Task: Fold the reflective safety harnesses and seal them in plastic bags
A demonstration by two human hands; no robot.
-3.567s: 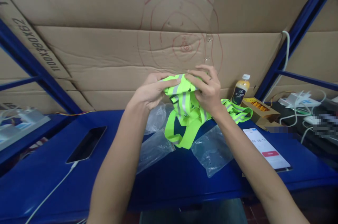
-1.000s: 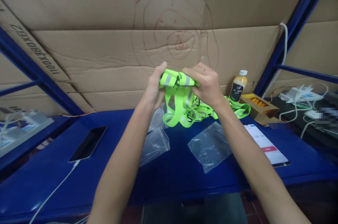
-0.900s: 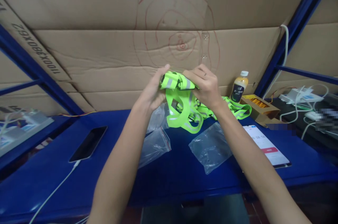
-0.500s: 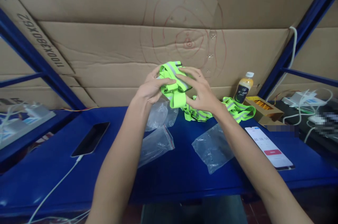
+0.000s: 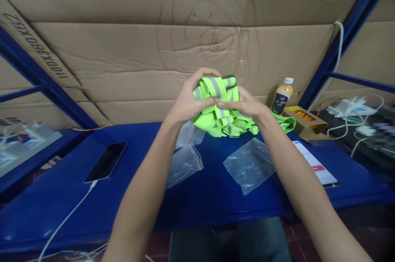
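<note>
The left hand and the right hand clasp a folded bundle of yellow-green reflective strap from both sides, thumbs across its front. The bundle is raised above the blue worktop, which carries further strap and a clear plastic bag.

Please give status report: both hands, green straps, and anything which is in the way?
Left hand and right hand holding bundled green straps, thumbs in front. Other straps lie on blue table. Plastic bags below; nothing seen blocking hands.
</note>
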